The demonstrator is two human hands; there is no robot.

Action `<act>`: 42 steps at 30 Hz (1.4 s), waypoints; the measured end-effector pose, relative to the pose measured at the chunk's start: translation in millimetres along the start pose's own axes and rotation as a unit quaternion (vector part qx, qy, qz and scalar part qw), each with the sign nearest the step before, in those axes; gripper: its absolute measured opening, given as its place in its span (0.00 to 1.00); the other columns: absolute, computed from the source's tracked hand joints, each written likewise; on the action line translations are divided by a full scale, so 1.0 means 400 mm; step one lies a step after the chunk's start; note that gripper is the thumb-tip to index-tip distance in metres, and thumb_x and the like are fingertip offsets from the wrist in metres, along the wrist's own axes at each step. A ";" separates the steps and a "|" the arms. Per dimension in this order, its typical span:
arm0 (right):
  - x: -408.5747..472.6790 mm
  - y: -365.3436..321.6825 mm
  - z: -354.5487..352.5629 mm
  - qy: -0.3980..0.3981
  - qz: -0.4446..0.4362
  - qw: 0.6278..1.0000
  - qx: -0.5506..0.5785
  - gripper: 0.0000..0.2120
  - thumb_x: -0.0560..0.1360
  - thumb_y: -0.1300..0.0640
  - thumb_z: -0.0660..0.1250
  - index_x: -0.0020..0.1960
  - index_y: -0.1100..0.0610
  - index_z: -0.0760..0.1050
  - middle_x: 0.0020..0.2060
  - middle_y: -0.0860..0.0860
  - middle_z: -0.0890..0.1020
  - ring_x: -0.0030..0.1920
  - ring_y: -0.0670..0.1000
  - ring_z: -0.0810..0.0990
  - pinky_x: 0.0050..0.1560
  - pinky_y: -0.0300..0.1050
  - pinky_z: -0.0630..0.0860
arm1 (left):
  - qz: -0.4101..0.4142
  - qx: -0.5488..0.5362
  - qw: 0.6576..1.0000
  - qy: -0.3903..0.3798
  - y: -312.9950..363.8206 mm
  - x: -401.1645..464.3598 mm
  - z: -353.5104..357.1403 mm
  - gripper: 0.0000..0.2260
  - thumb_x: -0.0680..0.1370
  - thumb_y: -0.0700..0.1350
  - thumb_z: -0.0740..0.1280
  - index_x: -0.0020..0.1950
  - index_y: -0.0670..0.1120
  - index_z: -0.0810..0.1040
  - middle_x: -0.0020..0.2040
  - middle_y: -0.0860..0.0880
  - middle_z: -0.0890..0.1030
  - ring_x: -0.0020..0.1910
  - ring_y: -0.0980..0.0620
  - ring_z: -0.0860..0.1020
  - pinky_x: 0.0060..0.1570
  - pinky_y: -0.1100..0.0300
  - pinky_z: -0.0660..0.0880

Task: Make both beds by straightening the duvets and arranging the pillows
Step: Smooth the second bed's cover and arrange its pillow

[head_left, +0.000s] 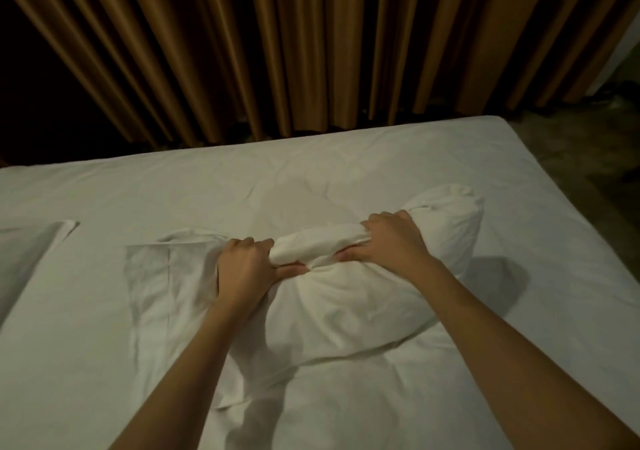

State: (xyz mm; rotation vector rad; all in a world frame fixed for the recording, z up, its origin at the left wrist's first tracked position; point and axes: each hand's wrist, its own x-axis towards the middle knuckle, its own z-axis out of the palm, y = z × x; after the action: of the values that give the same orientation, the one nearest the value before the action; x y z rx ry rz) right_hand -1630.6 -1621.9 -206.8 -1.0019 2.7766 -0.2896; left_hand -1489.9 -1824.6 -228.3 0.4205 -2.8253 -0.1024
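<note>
- Curtain [311, 44]: brown-orange, pleated, fills whole top half of frame; dark gap behind it upper left.
- Bed [104, 363]: white sheet, lightly creased, covers lower half of frame edge to edge; far edge runs just below curtain hem, far corner upper right w/ strip of dim floor [585, 159] beyond it.
- Pillow [346, 307]: white, plump, lies on bed at centre, slightly right. Its far edge is bunched into a tight roll between the two hands; right end bulges out past right hand toward centre right.
- Pillowcase [152, 276]: flat, empty part of cover spreads left of the pillow, centre left, wrinkled, lying on the sheet.
- Second pillow [24, 252]: only a corner shows at left edge, mid-height, flat on bed, well apart from the main one.
- Right hand [391, 238]: grip closed round right end of the roll, fingers curled over top, thumb under.
- Left hand [242, 262]: grip closed round left end of roll, fingers over, thumb under; both forearms come in from bottom of frame.
</note>
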 end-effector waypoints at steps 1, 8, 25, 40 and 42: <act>-0.004 0.002 -0.002 -0.010 -0.006 1.000 0.003 0.37 0.61 0.24 0.64 0.56 0.51 0.77 0.52 0.49 0.79 0.54 0.51 0.75 0.58 0.47 0.62 | -0.004 0.000 1.000 -0.010 0.003 -0.012 -0.005 0.31 0.62 0.77 0.58 0.30 0.48 0.75 0.26 0.46 0.77 0.26 0.44 0.75 0.29 0.60 0.62; -0.060 -0.010 -0.005 -0.011 -0.039 0.999 0.006 0.35 0.64 0.27 0.66 0.63 0.49 0.75 0.59 0.48 0.80 0.61 0.48 0.74 0.67 0.42 0.54 | -0.027 -0.007 0.997 -0.075 0.026 -0.044 -0.031 0.32 0.61 0.77 0.63 0.41 0.48 0.80 0.39 0.46 0.83 0.41 0.43 0.81 0.40 0.55 0.70; -0.174 -0.093 -0.046 0.203 -0.005 0.977 -0.060 0.33 0.62 0.26 0.54 0.26 0.56 0.76 0.21 0.51 0.76 0.24 0.52 0.76 0.42 0.44 0.62 | 0.053 -0.021 0.968 -0.244 0.014 -0.042 -0.189 0.38 0.59 0.81 0.53 0.53 0.53 0.74 0.51 0.51 0.82 0.51 0.48 0.80 0.41 0.57 0.67; 0.199 -0.141 -0.424 0.157 0.040 0.986 0.039 0.32 0.59 0.19 0.48 0.31 0.47 0.69 0.31 0.43 0.71 0.49 0.51 0.64 0.47 0.44 0.62 | -0.001 -0.081 0.984 -0.159 -0.066 0.420 -0.414 0.28 0.68 0.72 0.63 0.57 0.55 0.78 0.52 0.52 0.81 0.53 0.49 0.78 0.45 0.56 0.67; 0.225 -0.134 -0.449 0.166 0.042 0.984 0.047 0.32 0.59 0.19 0.49 0.31 0.47 0.70 0.29 0.41 0.70 0.49 0.51 0.64 0.45 0.44 0.61 | 0.001 -0.083 0.982 -0.168 -0.062 0.459 -0.430 0.28 0.67 0.73 0.63 0.56 0.54 0.79 0.50 0.51 0.81 0.53 0.49 0.78 0.44 0.55 0.69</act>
State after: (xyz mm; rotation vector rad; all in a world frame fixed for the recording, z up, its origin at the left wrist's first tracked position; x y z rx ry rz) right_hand -1707.3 -1698.2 -29.4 -0.8798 3.0540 -0.6228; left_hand -1602.2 -1907.2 -17.4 0.3943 -3.1129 -0.4458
